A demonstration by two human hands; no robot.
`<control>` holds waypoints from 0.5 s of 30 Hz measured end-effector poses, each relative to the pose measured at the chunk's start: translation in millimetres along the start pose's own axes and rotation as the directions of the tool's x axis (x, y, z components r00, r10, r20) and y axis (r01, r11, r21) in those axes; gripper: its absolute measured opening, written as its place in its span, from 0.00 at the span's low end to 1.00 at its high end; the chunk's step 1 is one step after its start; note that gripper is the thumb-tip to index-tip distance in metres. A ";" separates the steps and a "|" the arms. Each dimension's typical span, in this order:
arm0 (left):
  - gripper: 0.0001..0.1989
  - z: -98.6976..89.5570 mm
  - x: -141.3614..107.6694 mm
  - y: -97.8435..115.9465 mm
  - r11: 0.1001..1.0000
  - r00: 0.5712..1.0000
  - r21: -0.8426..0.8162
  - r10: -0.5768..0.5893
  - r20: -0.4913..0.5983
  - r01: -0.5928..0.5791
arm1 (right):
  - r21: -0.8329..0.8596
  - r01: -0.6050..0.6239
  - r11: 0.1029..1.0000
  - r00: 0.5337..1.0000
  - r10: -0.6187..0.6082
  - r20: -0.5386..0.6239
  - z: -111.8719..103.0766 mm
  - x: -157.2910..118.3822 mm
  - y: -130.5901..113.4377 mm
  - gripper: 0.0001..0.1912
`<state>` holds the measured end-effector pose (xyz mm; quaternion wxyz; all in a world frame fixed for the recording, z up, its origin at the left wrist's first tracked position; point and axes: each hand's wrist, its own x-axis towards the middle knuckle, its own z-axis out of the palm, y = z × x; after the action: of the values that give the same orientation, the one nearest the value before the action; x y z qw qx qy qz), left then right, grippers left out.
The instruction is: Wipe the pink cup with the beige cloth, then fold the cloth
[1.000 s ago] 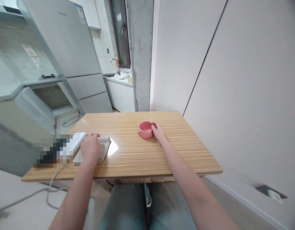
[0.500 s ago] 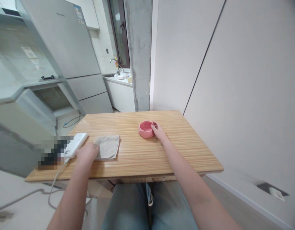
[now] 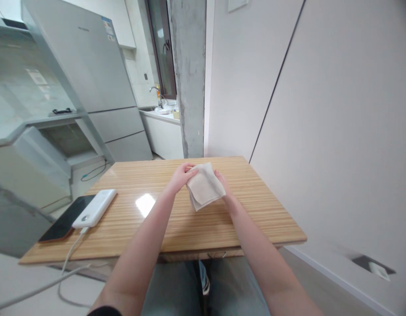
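Note:
A folded beige cloth (image 3: 205,186) is held up over the middle of the table, with my left hand (image 3: 184,175) closed on its upper left corner. At the cloth's right edge is my right hand (image 3: 222,181), its fingers mostly hidden behind the fabric. The pink ashtray that hand gripped a moment earlier is out of sight, covered by the cloth, and shows nowhere else on the table.
On the left of the wood-grain table (image 3: 255,210) lie a white power bank (image 3: 96,208) and a black phone (image 3: 67,219). A white cable (image 3: 71,252) runs off the front edge. A white wall (image 3: 321,131) borders the right side.
My left hand has brought the cloth from the left part of the table to the right, over the pink ashtray. My right hand stays at about the same place.

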<state>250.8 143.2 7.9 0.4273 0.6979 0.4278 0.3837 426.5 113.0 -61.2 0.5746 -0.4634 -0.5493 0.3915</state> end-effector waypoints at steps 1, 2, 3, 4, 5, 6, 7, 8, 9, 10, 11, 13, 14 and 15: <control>0.20 5.6 5.4 -3.8 1.000 0.999 -0.029 -0.011 -0.052 0.009 | 0.050 -0.026 0.998 1.000 0.025 0.015 -1.3 -0.1 -3.2 0.32; 0.20 10.3 9.2 -7.7 0.998 0.996 -0.065 -0.018 -0.087 0.012 | 0.088 -0.051 0.995 0.998 0.048 0.032 -2.9 0.1 -6.0 0.28; 0.20 13.9 11.5 -11.4 0.993 0.994 -0.120 -0.028 -0.107 0.015 | 0.105 -0.083 0.991 0.996 0.078 0.052 -4.7 0.7 -8.3 0.23; 0.19 16.7 12.4 -15.2 0.980 0.991 -0.199 -0.045 -0.123 0.019 | 0.092 -0.129 0.987 0.990 0.122 0.071 -6.7 1.6 -10.0 0.18; 0.19 18.5 12.3 -19.2 0.955 0.987 -0.295 -0.070 -0.145 0.025 | 0.073 -0.186 0.980 0.981 0.180 0.076 -8.9 2.9 -11.0 0.15; 0.18 19.8 11.2 -23.7 0.919 0.979 -0.394 -0.104 -0.176 0.026 | 0.066 -0.241 0.968 0.970 0.237 0.054 -11.3 4.4 -11.4 0.13; 0.17 20.6 9.4 -28.8 0.878 0.967 -0.479 -0.139 -0.214 0.020 | 0.080 -0.281 0.957 0.959 0.282 -0.013 -13.9 5.9 -11.4 0.12; 0.16 21.4 7.0 -34.7 0.846 0.953 -0.534 -0.167 -0.254 0.006 | 0.113 -0.290 0.950 0.944 0.303 -0.128 -16.7 7.2 -11.2 0.11; 0.15 22.4 4.3 -41.3 0.834 0.938 -0.552 -0.183 -0.294 -0.010 | 0.150 -0.253 0.956 0.916 0.287 -0.279 -19.3 7.9 -11.0 0.12; 0.14 23.9 1.4 -48.6 0.844 0.927 -0.536 -0.187 -0.326 -0.018 | 0.164 -0.168 0.972 0.873 0.224 -0.433 -21.4 7.8 -11.0 0.12; 0.13 26.0 -1.4 -56.2 0.871 0.922 -0.492 -0.179 -0.344 -0.014 | 0.127 -0.052 0.990 0.820 0.115 -0.561 -22.7 6.8 -11.3 0.13; 0.15 32.0 -5.7 -71.0 0.933 0.930 -0.358 -0.145 -0.337 0.016 | -0.099 0.176 0.979 0.753 -0.199 -0.627 -21.1 1.8 -12.9 0.14; 0.17 35.4 -7.1 -77.5 0.957 0.940 -0.289 -0.122 -0.317 0.027 | -0.253 0.263 0.931 0.766 -0.361 -0.532 -17.7 -1.7 -14.1 0.13; 0.19 38.7 -7.8 -83.1 0.974 0.952 -0.225 -0.096 -0.292 0.029 | -0.397 0.330 0.857 0.803 -0.476 -0.359 -12.6 -5.4 -15.5 0.12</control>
<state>260.7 147.9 -83.5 0.4434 0.5662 0.4651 0.5162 437.6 102.5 -47.3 0.6738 -0.4966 -0.5449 0.0493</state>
